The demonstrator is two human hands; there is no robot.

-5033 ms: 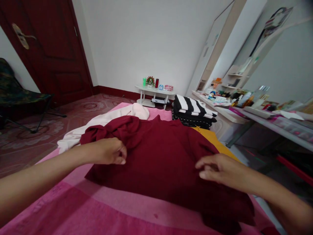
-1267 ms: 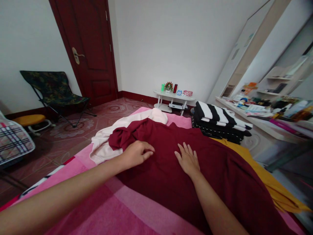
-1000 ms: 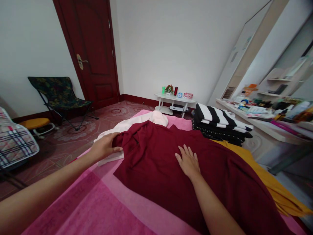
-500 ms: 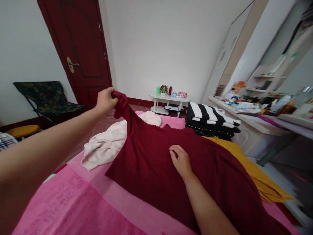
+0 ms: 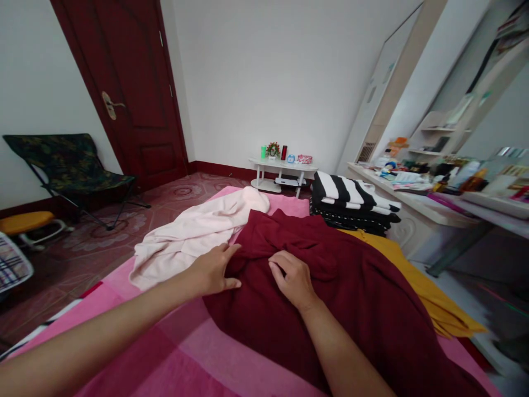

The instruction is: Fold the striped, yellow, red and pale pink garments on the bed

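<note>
Dark red garment (image 5: 264, 325) is spread out under and around both hands, on a pink blanket (image 5: 177, 358).

Left hand (image 5: 212, 269): fingers extended, thumb well apart from the index. The gap faces the garment's left edge, with red cloth right at and just past the fingertips. No grip visible; can't tell how firmly the fingers press on the cloth.

Right hand (image 5: 292, 278): over the garment, to the right of the left fingers and near them. Fingers curled, thumb bent in toward the index. Can't tell whether cloth is pinched there; undersides hidden.

Bunched folds of the garment run from the left fingertips to just beyond the right knuckles. Flatter cloth lies on the near side of the right fingers and out to their right, under that forearm.

Pale pink garment (image 5: 198, 223) lies crumpled beyond and left of the left fingers, close by. Yellow garment (image 5: 417, 284) is well right of the right fingers, alongside the red one. Black-and-white striped garment (image 5: 347, 190) tops a folded stack, beyond and right of the right fingers, well apart.
</note>
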